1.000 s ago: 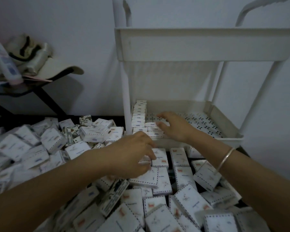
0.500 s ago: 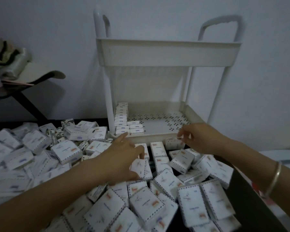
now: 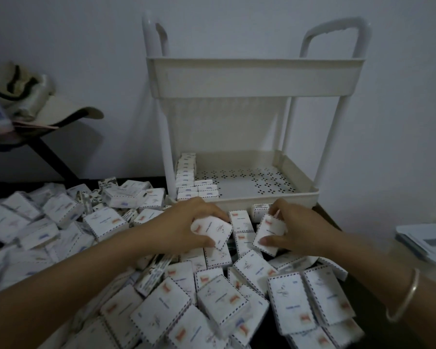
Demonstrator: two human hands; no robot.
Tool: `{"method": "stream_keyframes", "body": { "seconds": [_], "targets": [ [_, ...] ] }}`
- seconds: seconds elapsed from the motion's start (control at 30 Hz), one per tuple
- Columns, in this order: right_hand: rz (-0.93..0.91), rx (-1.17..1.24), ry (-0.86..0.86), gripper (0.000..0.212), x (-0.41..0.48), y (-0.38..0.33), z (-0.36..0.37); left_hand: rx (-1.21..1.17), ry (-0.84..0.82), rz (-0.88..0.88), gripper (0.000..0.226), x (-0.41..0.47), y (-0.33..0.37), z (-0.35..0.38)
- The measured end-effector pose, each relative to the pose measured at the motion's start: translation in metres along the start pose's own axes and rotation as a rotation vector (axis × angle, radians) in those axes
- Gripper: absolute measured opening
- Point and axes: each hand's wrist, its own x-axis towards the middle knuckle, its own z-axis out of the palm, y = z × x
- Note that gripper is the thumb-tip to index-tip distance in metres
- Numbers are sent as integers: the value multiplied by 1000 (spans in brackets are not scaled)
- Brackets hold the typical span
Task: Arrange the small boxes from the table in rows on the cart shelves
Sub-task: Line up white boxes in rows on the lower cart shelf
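Both hands are in the pile right now. My left hand (image 3: 184, 227) is curled round one small box (image 3: 213, 229), thumb underneath and fingers over the top edge. My right hand (image 3: 297, 230) is pinching another box (image 3: 269, 234), tilted up on its corner. Both are just in front of the cart's lower shelf (image 3: 262, 199), and neither has gone over the rim.

Stuff I reckon could bite me from here:

- The heap of boxes (image 3: 212, 298) is loose and stacked every which way. Lifting two out of the middle could start a slide, and the ones near the table's (image 3: 383, 338) right edge look like the first to go over.
- The right-hand grip is only thumb and fingertips on a tilted box. If it clips the shelf rim on the way in, it'll probably twist out.
- The row on the shelf (image 3: 185, 172) stands on edge along the left wall, with a short second row (image 3: 207, 188) beside it at the front. Bump either one while slotting in the new boxes and they'd likely topple like dominoes into the bare part of the shelf.
- Two hands going for the same front-left corner at once means crowding, so I'd place one box and then the other.
- My bangle (image 3: 404, 295) hangs low over the pile and could drag a box along.

The upper shelf (image 3: 254, 76) is too high to see into, so I can't tell what's up there.
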Motion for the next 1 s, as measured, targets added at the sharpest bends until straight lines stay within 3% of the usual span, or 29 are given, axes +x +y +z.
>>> {"method": "stream_keyframes", "body": {
  "seconds": [0.13,0.23,0.33,0.5,0.63,0.83,1.0],
  "targets": [
    [-76,301,-8,57,4,-1,-1,-251,5,-62,46,4,4,-5],
    [-90,395,-9,53,7,-2,-2,-326,26,-75,53,12,7,-11],
    [-70,528,-22,47,14,0,-1,-294,57,-95,56,27,6,-24],
    [-13,773,-19,39,33,0,-3,-19,342,-84,72,73,-4,-56],
    [-8,861,-18,36,50,-1,-6,90,469,-104,50,117,-20,-66],
    [-6,936,82,38,73,-1,-17,176,380,-126,39,158,-46,-60],
    [-44,835,163,46,98,-3,-19,370,138,-172,47,165,-66,-49]
  ]
}}
